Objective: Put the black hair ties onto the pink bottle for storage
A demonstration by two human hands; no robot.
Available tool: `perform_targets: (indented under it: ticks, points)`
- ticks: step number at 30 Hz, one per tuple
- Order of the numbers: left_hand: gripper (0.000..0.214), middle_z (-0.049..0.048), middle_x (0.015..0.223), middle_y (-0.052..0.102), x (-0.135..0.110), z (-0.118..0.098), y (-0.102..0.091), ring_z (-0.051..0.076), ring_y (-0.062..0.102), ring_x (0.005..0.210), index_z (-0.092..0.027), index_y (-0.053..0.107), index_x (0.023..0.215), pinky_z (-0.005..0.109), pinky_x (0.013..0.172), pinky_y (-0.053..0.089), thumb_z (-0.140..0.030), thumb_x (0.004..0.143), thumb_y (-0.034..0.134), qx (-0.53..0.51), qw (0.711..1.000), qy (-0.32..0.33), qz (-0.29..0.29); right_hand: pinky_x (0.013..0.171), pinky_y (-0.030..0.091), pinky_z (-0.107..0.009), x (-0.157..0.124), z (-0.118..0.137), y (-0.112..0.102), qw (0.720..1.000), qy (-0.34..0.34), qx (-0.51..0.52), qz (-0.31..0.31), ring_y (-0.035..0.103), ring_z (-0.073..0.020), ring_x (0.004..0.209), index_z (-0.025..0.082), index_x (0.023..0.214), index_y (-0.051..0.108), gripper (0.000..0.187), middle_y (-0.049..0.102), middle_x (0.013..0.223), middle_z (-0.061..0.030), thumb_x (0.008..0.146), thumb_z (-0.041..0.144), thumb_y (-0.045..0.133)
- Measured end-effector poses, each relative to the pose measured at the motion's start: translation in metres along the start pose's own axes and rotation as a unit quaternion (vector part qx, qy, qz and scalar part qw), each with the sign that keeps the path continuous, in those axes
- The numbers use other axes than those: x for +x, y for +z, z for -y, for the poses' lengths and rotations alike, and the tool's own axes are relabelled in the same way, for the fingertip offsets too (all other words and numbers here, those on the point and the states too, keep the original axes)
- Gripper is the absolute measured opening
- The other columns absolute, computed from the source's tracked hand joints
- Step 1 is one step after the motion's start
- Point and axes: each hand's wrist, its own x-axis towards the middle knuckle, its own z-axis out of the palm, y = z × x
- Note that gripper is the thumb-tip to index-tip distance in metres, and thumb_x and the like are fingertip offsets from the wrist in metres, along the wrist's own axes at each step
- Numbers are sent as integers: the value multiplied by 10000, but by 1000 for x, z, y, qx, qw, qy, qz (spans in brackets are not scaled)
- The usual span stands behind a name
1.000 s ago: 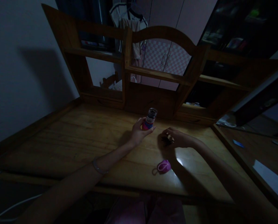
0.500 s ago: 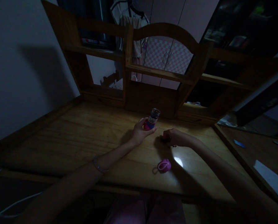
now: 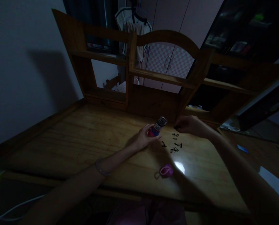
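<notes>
My left hand [image 3: 144, 136] is wrapped round a small bottle [image 3: 157, 127] with a pink-and-blue lower part and a bare threaded mouth, tilted to the right. To its right, my right hand [image 3: 188, 125] pinches a small dark piece [image 3: 177, 127] just above the desk; its kind is too dim to tell. Several small dark looped or bent pieces [image 3: 174, 150] lie scattered below that hand, and one dark piece [image 3: 164, 144] lies apart, nearer the bottle. Closer to me rests a purple cap-like thing [image 3: 167, 171] with a loop on it.
The wooden desk [image 3: 83, 150] has a raised shelf frame [image 3: 163, 76] along its back. A wall [image 3: 46, 62] stands at left. White paper [image 3: 274, 179] and a blue card-like item [image 3: 242, 148] lie on a surface at right. A white cable [image 3: 20, 203] hangs at lower left.
My right hand has moved up and to the right with a small dark piece, uncovering the scattered pieces. The bottle now tilts further right. The view has shifted slightly.
</notes>
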Motion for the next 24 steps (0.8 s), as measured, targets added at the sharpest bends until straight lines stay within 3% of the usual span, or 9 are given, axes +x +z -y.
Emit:
perform_targets:
  ticks: [4,10,16,24]
  points:
    - [433,61,1045,640,0,3,1,184,593,937,-174,644,1065,275,819,459,-369,704,782,14,999,34,36,650,498,-266,6,36,-26,996,-58,60,-16,636,-173,747,161,922,651,234,696,859,-47,739,306,667]
    - [460,55,1002,646,0,3,0,176,586,891,-168,635,1051,267,782,454,-428,699,775,64,996,31,48,596,445,-232,18,78,-24,994,-101,-11,-34,615,-141,682,174,884,675,194,675,749,-7,729,290,683]
    - [481,38,958,665,-1,1,1,165,592,837,-173,640,1040,251,722,454,-477,690,767,46,997,-11,56,581,411,-220,24,87,-17,992,-110,-55,-38,617,-135,667,157,866,687,153,676,722,-5,727,220,678]
    - [499,31,922,676,-1,-2,0,158,592,801,-174,651,1038,243,692,450,-497,675,767,22,996,-57,57,625,465,-225,26,85,-18,989,-142,-26,-35,656,-140,696,181,933,711,193,715,791,-14,746,220,689]
